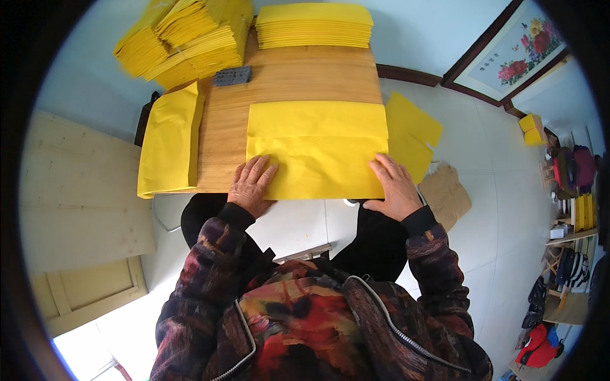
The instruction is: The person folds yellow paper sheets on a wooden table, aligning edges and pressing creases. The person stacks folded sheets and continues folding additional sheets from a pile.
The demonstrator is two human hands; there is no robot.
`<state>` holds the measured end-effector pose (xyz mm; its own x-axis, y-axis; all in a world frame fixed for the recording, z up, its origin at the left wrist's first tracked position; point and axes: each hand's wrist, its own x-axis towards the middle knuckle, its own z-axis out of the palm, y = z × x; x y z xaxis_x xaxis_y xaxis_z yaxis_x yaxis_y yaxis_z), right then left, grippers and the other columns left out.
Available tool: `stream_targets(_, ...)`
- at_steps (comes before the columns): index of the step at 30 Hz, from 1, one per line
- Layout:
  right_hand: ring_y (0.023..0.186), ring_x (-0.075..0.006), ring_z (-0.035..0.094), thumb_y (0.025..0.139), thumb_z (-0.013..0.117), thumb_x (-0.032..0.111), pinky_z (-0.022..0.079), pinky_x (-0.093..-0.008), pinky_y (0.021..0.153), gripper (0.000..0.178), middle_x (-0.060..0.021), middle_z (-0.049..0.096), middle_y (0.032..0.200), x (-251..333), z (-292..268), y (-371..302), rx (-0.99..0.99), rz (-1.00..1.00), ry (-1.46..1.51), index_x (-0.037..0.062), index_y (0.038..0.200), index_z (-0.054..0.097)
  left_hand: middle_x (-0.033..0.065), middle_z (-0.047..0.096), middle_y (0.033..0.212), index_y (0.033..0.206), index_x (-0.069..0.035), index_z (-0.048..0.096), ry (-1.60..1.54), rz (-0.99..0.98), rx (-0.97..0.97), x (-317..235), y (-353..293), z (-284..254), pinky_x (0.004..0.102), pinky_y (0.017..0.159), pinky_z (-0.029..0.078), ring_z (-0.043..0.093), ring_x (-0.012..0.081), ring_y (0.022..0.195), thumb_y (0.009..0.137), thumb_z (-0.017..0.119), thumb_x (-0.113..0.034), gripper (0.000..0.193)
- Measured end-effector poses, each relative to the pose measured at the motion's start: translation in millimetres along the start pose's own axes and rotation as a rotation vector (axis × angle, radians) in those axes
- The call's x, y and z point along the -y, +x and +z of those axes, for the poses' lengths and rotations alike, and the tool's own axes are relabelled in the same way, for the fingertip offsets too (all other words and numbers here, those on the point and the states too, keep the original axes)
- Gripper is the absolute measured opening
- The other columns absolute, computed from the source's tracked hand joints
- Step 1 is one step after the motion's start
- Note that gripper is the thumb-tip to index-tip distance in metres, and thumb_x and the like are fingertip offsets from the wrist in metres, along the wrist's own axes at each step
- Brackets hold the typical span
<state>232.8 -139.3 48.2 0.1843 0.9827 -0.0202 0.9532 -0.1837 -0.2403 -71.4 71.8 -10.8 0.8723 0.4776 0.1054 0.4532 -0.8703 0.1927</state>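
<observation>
A wide yellow paper sheet [318, 162] lies flat at the front of the wooden table, its upper strip folded over in a band along the far side. My left hand [253, 182] rests on its lower left corner, fingers spread and holding nothing. At the lower right corner my right hand [397, 189] lies with fingers apart, the fingertips touching the sheet's edge. Wrinkles run across the paper between the two hands. Left of it, a folded yellow paper piece [170, 143] lies along the table's left edge.
Behind stand a neat yellow stack [314, 26] and a larger pile of yellow bundles [197, 41]. A dark grey block [232, 76] sits on the wooden table [305, 73]. Off its right side are another yellow sheet [410, 133] and brown paper [447, 197]. Shelves with bags line the far right.
</observation>
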Motion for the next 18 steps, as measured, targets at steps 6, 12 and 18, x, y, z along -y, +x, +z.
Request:
stream_targets(6,0.137,-0.0287,0.037,0.083,0.069,0.022,0.031,-0.0483,0.111,0.059,-0.0101,0.043,0.144,6,21,0,-0.082,-0.015,-0.148,0.011,0.136,0.048,0.0117,0.053,0.125,0.125,-0.013,0.054,0.087,0.099,-0.215,14,-9,14,0.048,0.099,0.04,0.05,0.0341,0.12,0.063,0.07,-0.005,0.064)
stream_targets(12,0.129,-0.0277,0.046,0.079,0.064,0.004,0.037,-0.041,0.107,0.053,-0.0075,0.05,0.137,-6,24,-9,-0.188,-0.154,-0.041,0.0086,0.131,0.052,0.0079,0.057,0.124,0.119,-0.012,0.058,-0.022,0.102,-0.289,21,-30,14,0.0462,0.097,0.041,0.053,0.0297,0.119,0.062,0.067,-0.002,0.058)
stream_targets(18,0.122,-0.0292,0.05,0.079,0.059,-0.006,0.044,-0.0386,0.099,0.05,-0.0064,0.052,0.134,-20,17,-7,-0.134,-0.235,-0.011,0.0061,0.127,0.055,0.0047,0.064,0.118,0.11,-0.011,0.064,-0.085,0.094,-0.362,28,-36,9,0.0435,0.093,0.043,0.06,0.0249,0.112,0.061,0.069,-0.002,0.05)
